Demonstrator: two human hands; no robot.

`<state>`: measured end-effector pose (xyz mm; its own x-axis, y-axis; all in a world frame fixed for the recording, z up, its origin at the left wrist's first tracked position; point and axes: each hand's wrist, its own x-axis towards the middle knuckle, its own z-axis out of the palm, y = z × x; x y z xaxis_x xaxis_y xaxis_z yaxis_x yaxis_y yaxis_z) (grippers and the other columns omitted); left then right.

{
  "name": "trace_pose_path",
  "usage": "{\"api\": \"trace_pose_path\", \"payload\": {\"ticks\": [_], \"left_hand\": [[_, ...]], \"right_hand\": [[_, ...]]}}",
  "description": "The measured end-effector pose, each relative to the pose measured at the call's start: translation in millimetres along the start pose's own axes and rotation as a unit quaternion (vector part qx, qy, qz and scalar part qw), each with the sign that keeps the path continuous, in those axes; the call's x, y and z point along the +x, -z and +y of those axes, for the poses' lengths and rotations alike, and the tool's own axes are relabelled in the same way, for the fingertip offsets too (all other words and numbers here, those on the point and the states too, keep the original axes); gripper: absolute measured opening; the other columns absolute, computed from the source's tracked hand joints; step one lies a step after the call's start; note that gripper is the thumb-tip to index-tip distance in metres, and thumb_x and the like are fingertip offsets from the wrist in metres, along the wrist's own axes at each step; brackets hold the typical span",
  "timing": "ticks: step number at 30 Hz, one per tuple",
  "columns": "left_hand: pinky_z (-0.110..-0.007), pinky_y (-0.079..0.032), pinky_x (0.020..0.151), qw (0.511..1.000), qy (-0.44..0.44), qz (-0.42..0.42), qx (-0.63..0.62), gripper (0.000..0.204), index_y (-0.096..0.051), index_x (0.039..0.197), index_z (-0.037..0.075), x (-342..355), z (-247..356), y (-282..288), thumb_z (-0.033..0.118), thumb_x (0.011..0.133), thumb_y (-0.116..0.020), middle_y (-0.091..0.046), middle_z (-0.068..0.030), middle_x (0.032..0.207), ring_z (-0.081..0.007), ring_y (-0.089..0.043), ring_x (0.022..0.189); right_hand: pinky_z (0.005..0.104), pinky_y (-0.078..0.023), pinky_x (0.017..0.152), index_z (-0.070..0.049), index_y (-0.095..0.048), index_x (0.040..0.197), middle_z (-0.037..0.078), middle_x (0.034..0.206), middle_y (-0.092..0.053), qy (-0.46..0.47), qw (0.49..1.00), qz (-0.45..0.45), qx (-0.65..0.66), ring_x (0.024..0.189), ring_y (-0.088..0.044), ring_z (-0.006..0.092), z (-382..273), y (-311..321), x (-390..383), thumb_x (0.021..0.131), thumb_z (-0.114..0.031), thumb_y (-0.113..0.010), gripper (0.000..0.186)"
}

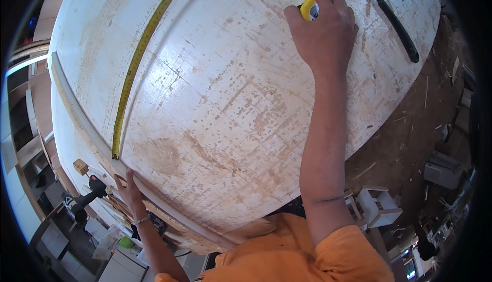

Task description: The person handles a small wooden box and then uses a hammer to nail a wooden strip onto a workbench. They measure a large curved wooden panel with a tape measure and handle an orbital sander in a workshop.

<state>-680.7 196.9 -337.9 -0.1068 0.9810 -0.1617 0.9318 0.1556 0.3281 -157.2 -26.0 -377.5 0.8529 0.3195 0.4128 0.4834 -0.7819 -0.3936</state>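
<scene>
In the head view my right hand (pixel 328 33) is closed around a tape measure (pixel 309 9) with a yellow case, at the far right part of a worn white tabletop (pixel 169 107). The yellow blade leaves the case and runs out past the top of the picture. A long stretch of yellow tape blade (pixel 134 69) comes back down on the left, its end lying close to a pale wooden strip (pixel 84 123) along the table's edge. My left hand (pixel 132 196) rests at that edge just below the blade's end, two fingers stretched apart and touching the strip.
A hammer (pixel 387 18) with a black handle lies right of my right hand. A cordless drill (pixel 82 200) and a small wood block (pixel 80 167) are beside the left edge. Cabinet parts stand on the left; a white box-like piece (pixel 378 207) stands on the floor at right.
</scene>
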Motion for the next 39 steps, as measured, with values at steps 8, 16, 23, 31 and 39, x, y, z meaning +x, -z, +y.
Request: {"api": "trace_pose_path", "payload": {"ticks": [8,16,23,31,39], "left_hand": [[-0.039,-0.043,0.107,0.998,-0.019,0.009,0.066,0.093,-0.036,0.152,-0.009,-9,35,-11,0.049,0.089,-0.073,-0.056,-0.0321,0.139,-0.0378,-0.057,0.127],[-0.046,-0.038,0.113,0.964,-0.210,0.093,0.134,0.074,-0.038,0.150,-0.005,1,38,-20,0.027,0.092,-0.072,-0.042,-0.0283,0.150,-0.0436,-0.045,0.136],[-0.045,-0.041,0.109,0.953,-0.278,0.032,0.118,0.018,-0.075,0.107,0.004,52,74,2,0.017,0.095,-0.071,-0.048,-0.0190,0.147,-0.0363,-0.049,0.135],[-0.041,-0.051,0.100,0.930,-0.339,0.083,0.114,0.015,-0.073,0.108,0.005,26,58,-1,0.013,0.097,-0.068,-0.060,-0.0149,0.135,-0.0318,-0.060,0.123],[-0.039,-0.056,0.094,0.944,-0.297,0.122,0.077,0.017,-0.068,0.114,0.002,16,43,-17,0.011,0.101,-0.063,-0.059,-0.0188,0.134,-0.0314,-0.063,0.119]], "right_hand": [[0.0462,-0.051,0.089,-0.017,-0.074,0.112,0.009,0.105,-0.067,0.031,0.999,0.024,-0.001,0.101,-0.064,0.0295,8,-5,-1,0.078,-0.035,-0.074,0.039],[0.0452,-0.053,0.089,-0.020,-0.073,0.116,0.010,0.108,-0.068,0.029,1.000,-0.008,0.007,0.103,-0.065,0.0309,10,-1,3,0.080,-0.033,-0.075,0.038],[0.0453,-0.051,0.096,-0.020,-0.071,0.122,0.008,0.116,-0.067,0.049,0.997,-0.048,0.042,0.109,-0.063,0.0301,22,8,15,0.084,-0.030,-0.073,0.039],[0.0527,-0.044,0.098,-0.009,-0.070,0.107,0.017,0.107,-0.067,0.168,0.985,-0.003,-0.032,0.111,-0.060,0.0352,19,4,99,0.082,-0.005,-0.061,0.027],[0.0448,-0.050,0.090,-0.009,-0.070,0.107,0.018,0.101,-0.071,0.254,0.956,-0.109,0.100,0.098,-0.067,0.0351,-92,-74,100,0.091,-0.012,-0.055,0.022]]}}
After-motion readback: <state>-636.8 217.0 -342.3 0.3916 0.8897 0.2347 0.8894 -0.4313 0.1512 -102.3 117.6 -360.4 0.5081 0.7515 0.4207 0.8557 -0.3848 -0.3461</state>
